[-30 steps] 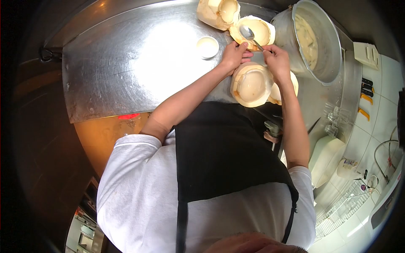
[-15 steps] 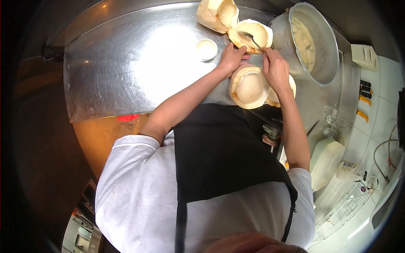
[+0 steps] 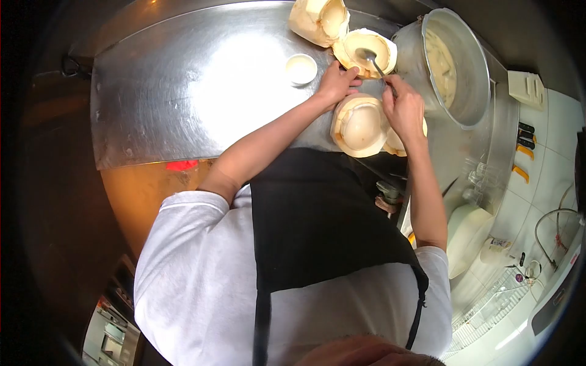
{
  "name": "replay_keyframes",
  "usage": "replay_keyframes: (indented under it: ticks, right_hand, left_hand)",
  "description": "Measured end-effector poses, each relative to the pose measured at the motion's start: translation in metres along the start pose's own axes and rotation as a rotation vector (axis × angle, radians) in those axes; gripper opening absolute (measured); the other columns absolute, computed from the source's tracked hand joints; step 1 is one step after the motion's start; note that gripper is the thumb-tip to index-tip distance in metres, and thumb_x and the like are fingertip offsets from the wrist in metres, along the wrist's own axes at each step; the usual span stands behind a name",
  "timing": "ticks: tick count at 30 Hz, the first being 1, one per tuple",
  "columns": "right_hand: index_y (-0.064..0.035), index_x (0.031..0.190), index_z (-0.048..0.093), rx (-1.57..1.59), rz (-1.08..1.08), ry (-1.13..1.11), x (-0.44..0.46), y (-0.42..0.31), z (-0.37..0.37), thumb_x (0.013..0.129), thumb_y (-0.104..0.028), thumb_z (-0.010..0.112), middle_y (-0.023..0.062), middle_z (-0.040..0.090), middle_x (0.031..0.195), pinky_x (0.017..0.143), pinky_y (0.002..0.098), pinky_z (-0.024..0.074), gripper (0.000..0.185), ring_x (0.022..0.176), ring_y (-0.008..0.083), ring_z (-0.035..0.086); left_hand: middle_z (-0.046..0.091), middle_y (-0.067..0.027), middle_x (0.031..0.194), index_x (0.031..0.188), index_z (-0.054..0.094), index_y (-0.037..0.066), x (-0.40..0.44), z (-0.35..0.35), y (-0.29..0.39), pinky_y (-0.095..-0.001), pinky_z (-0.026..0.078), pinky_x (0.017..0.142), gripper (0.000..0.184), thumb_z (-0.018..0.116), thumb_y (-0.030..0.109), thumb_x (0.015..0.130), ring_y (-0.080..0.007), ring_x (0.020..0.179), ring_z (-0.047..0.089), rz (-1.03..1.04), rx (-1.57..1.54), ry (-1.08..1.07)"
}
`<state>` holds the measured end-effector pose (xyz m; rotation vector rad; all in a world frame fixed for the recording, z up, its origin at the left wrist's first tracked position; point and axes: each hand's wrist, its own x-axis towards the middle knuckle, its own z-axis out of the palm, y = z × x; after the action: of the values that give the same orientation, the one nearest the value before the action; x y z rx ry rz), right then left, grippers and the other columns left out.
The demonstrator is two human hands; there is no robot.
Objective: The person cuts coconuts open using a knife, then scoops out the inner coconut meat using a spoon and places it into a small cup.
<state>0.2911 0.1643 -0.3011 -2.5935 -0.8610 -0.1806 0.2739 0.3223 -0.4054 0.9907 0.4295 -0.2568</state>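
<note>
My right hand (image 3: 403, 105) grips the handle of a metal spoon (image 3: 368, 55), whose bowl is over a carved coconut (image 3: 390, 53) with a pale inside. Against that coconut's near left side rests my left hand (image 3: 339, 81), its thumb and fingers apart and nothing held between them. Just nearer to my body sits a second opened coconut (image 3: 359, 125), with another coconut (image 3: 395, 143) partly hidden behind my right wrist. Beyond my left hand, a further coconut (image 3: 311, 23) lies tilted. A small white bowl (image 3: 301, 69) stands left of my left hand.
A large metal pot (image 3: 456, 67) holding pale liquid and pieces stands at the right of the steel table (image 3: 140, 110). Farther right are glasses (image 3: 475, 182), knives (image 3: 525, 135) at the tiled wall, a white container (image 3: 469, 235) and a wire rack (image 3: 491, 308).
The spoon has lifted slightly from the inside of the coconut, and my right hand has shifted a little right and towards my body. My left hand stays at the coconut.
</note>
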Motion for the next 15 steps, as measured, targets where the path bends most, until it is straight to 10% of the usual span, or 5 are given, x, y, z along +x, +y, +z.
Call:
replay_keyframes:
  ticks: [15]
  right_hand:
    - [-0.0048, 0.096, 0.065, 0.012, -0.005, -0.026, 0.011, -0.001, 0.009, 0.081, -0.009, 0.059, 0.0183, 0.066, 0.077, 0.063, 0.0458, 0.0509, 0.017, 0.069, 0.0364, 0.065]
  left_hand:
    - [0.056, -0.019, 0.127, 0.133, 0.037, -0.004, -0.001, -0.001, -0.001, -0.036, 0.058, 0.083, 0.044, 0.055, 0.019, 0.099, -0.0282, 0.11, 0.064, 0.017, 0.025, -0.002]
